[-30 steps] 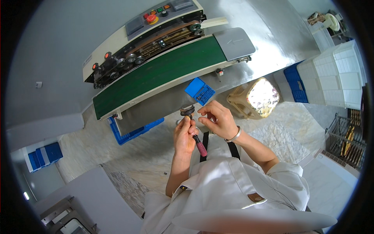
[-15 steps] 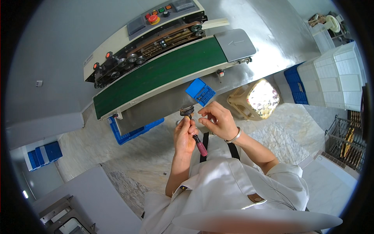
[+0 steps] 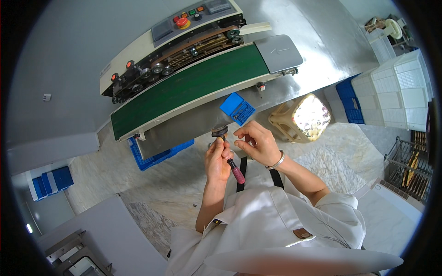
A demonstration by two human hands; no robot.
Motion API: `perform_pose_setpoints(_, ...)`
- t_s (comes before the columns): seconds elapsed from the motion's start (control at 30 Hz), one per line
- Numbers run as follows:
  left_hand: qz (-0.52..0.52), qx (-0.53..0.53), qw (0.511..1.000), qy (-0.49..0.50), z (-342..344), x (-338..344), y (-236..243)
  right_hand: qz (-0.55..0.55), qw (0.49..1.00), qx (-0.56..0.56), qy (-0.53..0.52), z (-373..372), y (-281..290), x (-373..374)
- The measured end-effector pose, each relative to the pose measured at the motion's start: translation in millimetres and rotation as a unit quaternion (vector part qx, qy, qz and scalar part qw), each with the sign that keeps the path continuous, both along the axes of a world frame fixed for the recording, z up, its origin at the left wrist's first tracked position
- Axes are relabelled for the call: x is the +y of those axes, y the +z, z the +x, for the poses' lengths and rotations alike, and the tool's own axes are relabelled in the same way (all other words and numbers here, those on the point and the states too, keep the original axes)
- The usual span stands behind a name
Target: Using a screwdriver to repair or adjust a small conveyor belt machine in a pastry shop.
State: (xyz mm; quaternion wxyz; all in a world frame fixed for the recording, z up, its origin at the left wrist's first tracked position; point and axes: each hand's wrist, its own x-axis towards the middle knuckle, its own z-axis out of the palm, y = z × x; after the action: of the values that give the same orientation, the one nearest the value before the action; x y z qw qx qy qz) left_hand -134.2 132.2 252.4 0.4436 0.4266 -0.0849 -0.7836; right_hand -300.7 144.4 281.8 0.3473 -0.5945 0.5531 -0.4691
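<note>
Watching left hand [image 3: 218, 161] grasp pink-handled screwdriver [image 3: 237, 173] and dark wheel [image 3: 219, 132]; right hand [image 3: 258, 142] half-curled just beside wheel, whether holding anything I can't tell. Open blue case [image 3: 241, 112] sits on steel table [image 3: 329, 53], near front edge.

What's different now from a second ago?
Almost nothing. The view has shifted slightly, so the machine sits a touch lower and to the right. Nothing was visibly picked up or let go: the left hand still holds the round dark piece and pink-handled tool, the right hand stays close by, and the open blue box stays on the metal table.
</note>
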Motion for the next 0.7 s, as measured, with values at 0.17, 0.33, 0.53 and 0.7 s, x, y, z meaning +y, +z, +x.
perform_pose_setpoints(0.17,-0.001,0.002,1.000,-0.006,-0.7,0.0,2.5,-0.009,1.000,0.002,0.006,-1.3,1.6,-3.3)
perform_pose_setpoints(0.33,-0.004,0.007,1.000,-0.028,-0.2,0.2,4.0,-0.049,0.998,0.029,0.018,-8.3,9.0,-15.3)
perform_pose_setpoints(0.53,-0.019,0.008,0.998,-0.066,-2.8,4.5,4.2,-0.114,0.991,0.052,0.052,-10.3,6.6,-26.5)
perform_pose_setpoints(0.7,-0.018,0.002,0.996,-0.082,-6.3,6.7,4.2,-0.142,0.983,0.084,0.075,-11.9,7.6,-31.0)
